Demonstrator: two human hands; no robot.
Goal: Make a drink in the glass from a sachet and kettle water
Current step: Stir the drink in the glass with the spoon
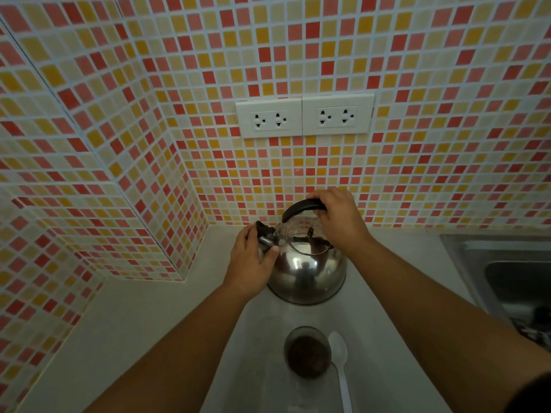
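Observation:
A shiny steel kettle (310,272) stands on the pale counter (125,329) near the tiled back wall. My right hand (338,217) is closed around its black top handle (301,207). My left hand (253,260) pinches the spout and its black cap (264,232) on the kettle's left side. Closer to me, a clear glass (307,351) holds dark brown powder at its bottom. A white plastic spoon (340,365) lies on the counter just right of the glass. No sachet is in view.
A steel sink (507,275) is set into the counter at the right. Two white double wall sockets (304,116) sit above the kettle on the orange and red mosaic tiles. A tiled corner juts out at the left.

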